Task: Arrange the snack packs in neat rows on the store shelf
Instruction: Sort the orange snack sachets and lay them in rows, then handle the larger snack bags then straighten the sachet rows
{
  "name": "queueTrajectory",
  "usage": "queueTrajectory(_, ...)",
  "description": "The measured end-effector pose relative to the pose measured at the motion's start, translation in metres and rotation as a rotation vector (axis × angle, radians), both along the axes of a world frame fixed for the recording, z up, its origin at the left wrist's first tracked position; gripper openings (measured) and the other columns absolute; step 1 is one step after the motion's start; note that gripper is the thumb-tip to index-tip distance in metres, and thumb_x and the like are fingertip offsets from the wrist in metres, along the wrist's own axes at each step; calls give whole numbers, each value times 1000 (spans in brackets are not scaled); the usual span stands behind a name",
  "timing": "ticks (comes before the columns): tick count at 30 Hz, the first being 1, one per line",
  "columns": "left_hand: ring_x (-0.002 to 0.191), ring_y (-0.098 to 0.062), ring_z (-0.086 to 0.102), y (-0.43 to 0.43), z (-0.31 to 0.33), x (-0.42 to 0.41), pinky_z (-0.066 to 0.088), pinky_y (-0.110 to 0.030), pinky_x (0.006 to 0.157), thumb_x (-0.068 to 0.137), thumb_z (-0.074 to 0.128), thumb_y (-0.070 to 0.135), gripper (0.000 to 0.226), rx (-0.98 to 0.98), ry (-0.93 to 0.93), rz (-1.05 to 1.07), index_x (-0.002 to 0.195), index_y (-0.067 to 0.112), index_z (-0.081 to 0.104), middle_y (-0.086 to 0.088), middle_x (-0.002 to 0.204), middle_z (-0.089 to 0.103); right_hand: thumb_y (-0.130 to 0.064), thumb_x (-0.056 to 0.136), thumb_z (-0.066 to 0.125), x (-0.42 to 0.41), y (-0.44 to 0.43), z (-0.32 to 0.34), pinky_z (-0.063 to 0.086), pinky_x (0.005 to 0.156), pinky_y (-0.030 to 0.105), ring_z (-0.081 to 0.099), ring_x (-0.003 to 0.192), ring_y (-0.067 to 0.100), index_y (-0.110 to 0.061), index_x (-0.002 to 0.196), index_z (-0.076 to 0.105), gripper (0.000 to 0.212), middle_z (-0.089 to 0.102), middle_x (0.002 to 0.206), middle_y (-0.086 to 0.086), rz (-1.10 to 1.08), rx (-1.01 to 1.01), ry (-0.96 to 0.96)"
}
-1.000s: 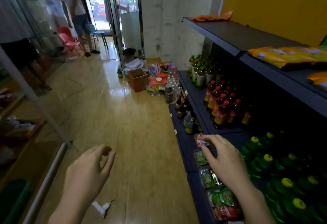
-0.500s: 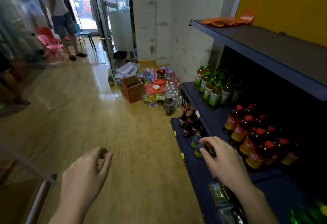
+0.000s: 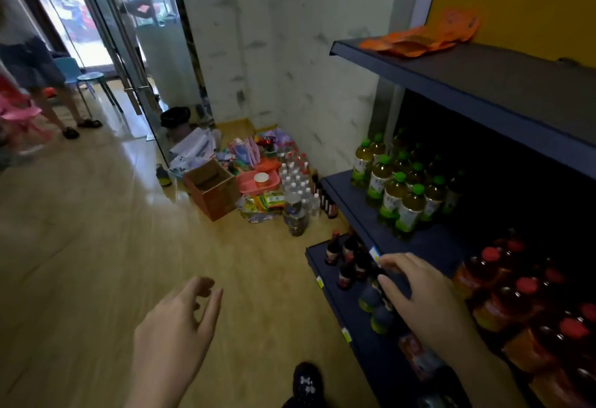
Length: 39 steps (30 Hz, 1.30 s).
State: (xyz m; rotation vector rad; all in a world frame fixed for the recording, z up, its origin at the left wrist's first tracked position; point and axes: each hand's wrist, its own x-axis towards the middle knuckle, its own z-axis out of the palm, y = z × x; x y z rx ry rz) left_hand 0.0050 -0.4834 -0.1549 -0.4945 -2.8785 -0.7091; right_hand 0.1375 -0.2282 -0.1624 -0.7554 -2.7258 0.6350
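Two hands are in view. The left hand hangs over the wooden floor with its fingers loosely curled, grasping nothing. The right hand reaches over the bottom shelf; whether its fingers pinch anything cannot be told. Orange snack packs lie heaped on the top shelf, well above the fingertips, and a reddish pack lies below the wrist. Small dark bottles stand just beside the fingertips, so a careless sweep would likely topple them.

right hand: grasp unclear | snack pack: blurred, partly hidden | bystander: blurred, cropped at edge
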Motion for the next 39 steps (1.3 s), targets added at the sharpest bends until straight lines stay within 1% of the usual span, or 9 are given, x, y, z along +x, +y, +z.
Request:
queueTrajectory(5,63,-13,56,47,19,-113,37,-26,53,84,56,42,21,34,52,15,91,26,66,7,81,64,-32,93,48,-108,57,22,38,77,15,52,105,3,-29,114,56,22,55,109,-19,-14,39,64)
queueTrajectory(9,59,-16,55,98,51,-194,37,-26,53,84,57,40,18,64,145,-29,90,25,65,3,82,67,-28,91,53,-187,102,51,43,81,21,55,103,7,-25,111,60,21,59,107,-15,-28,67,196)
queueTrajectory(17,60,-9,53,217,71,-317,38,-21,49,85,54,40,25,86,176,-323,98,22,65,8,83,64,-27,89,55,-277,174,97,50,74,21,56,88,4,-23,104,63,17,62,96,-12,-129,212,329)
queueTrajectory(20,69,-11,59,275,70,-369,48,-27,56,86,49,45,29,133,203,-473,101,25,63,9,88,65,-29,89,56,-296,201,108,42,74,12,55,90,1,-25,103,63,17,62,96,-15,-245,266,358)
queueTrajectory(23,69,-14,61,342,83,-416,47,-27,58,86,54,40,25,194,231,-679,96,21,66,4,86,68,-33,90,52,-315,229,126,44,77,19,53,95,-1,-30,105,61,18,60,100,-19,-395,307,377)
queueTrajectory(28,74,-14,62,434,120,-465,52,-33,66,85,50,51,35,309,256,-952,97,21,66,7,87,68,-36,90,50,-342,274,159,46,74,31,54,92,8,-30,105,60,19,61,106,-15,-627,354,318)
queueTrajectory(31,72,-14,59,490,139,-479,50,-31,66,84,49,42,30,405,250,-1113,92,18,65,6,85,66,-36,89,52,-358,303,168,50,82,42,59,100,19,-29,102,61,18,64,106,-8,-754,383,308)
queueTrajectory(37,82,-18,59,583,155,-468,48,-33,74,89,53,35,22,412,152,-1324,94,16,65,7,83,61,-44,88,54,-378,369,186,46,91,39,56,112,27,-18,117,58,40,62,121,5,-964,221,39)
queueTrajectory(39,83,-15,57,607,159,-456,46,-31,75,91,52,32,21,390,140,-1357,95,17,65,8,84,59,-51,87,51,-385,390,192,46,81,35,56,106,30,-12,104,59,44,61,116,11,-1010,128,-92)
